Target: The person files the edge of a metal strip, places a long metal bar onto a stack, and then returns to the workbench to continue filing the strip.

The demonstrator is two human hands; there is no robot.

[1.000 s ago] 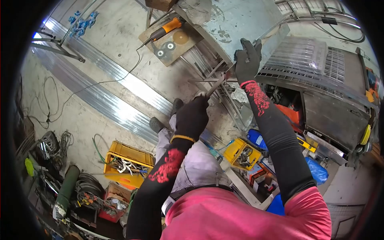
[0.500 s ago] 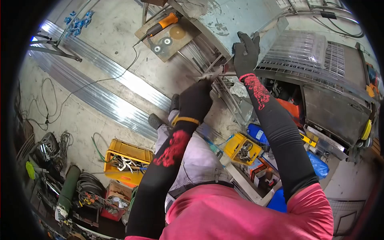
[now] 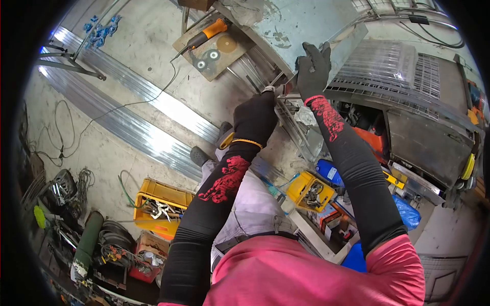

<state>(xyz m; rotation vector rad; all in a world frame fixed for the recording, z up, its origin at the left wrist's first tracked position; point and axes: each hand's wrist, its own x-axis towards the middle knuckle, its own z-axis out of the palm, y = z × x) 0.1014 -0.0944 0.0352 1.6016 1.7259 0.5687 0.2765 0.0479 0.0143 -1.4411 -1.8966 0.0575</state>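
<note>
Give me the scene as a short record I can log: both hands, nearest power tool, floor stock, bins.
Left hand: dark glove, grip curled closed, contents mostly hidden
Right hand: dark glove, fingers extended, at the edge of a pale worn surface; contact unclear
Power tool: orange-and-black, corded, lying on a board beside discs
Floor stock: long ribbed metal strips
Bins: larger yellow crate, smaller yellow box
</note>
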